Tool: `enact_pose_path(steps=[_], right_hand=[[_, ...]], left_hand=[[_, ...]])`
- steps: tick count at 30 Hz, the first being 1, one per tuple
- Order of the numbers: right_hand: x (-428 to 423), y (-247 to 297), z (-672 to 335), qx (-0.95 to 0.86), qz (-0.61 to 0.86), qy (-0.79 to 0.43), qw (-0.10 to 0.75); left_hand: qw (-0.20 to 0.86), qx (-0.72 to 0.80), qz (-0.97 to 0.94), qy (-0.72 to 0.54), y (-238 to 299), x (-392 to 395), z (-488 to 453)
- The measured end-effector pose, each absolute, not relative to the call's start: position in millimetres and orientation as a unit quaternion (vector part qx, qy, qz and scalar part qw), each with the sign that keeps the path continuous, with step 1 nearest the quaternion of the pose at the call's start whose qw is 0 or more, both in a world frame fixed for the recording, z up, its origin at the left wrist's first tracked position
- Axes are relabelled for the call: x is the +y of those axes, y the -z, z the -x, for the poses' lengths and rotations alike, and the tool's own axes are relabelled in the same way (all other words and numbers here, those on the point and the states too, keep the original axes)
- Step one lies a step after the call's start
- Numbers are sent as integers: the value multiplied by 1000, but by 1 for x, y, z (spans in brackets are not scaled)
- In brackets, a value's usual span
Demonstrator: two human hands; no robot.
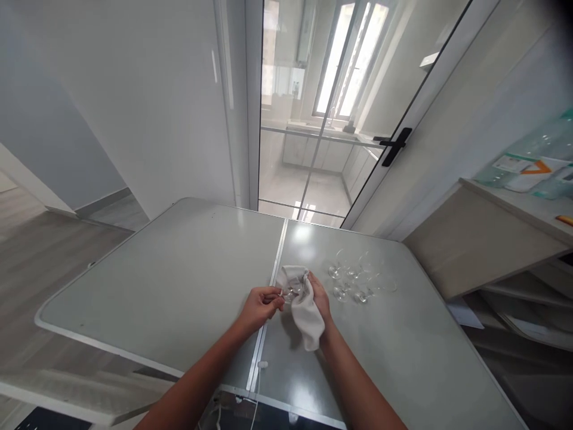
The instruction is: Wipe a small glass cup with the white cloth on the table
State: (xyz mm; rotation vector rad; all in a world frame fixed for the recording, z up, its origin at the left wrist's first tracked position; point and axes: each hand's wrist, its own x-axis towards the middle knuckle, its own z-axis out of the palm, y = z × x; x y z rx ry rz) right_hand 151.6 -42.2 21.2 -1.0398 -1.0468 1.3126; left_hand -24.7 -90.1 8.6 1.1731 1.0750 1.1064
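My left hand (261, 306) is closed, its thumb and fingers pinching the edge of a clear stemmed glass (292, 292) above the table. A white cloth (308, 319) covers part of the glass, and its loose end hangs down. My right hand (319, 296) is wrapped round the cloth and the glass from the right side; its fingertips are partly hidden by the cloth. Just right of that hand, several clear stemmed glasses (353, 283) are grouped on the table; their outlines are faint against the surface.
The grey-green folding table (170, 286) has a metal seam down its middle. A small white piece (262, 364) with a cord lies near the front edge. Beyond stands a glass door (322, 119) with a black handle (396, 146). Large plastic bottles (532, 161) stand on a shelf at right.
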Motion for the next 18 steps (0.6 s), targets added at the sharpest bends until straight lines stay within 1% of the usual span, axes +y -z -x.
enact_pose_path(steps=[2, 4, 6, 12, 15, 18], right_hand=[[-45, -14, -143, -419, 439, -561, 563], [-52, -9, -132, -393, 436, -569, 576], [-61, -7, -122, -405, 419, -575, 574], [-71, -14, -116, -557, 298, -609, 480], [-65, -14, -120, -565, 273, -628, 461], [-59, -12, -124, -561, 265, -641, 452]], left_hand=[[572, 431, -489, -497, -4, -87, 20], [542, 417, -491, -539, -1, -84, 16], [518, 417, -489, -565, 0, -81, 15], [492, 477, -447, -575, 3, -79, 20], [477, 494, -460, -563, 1, -80, 23], [443, 470, -497, -580, -7, -83, 27]])
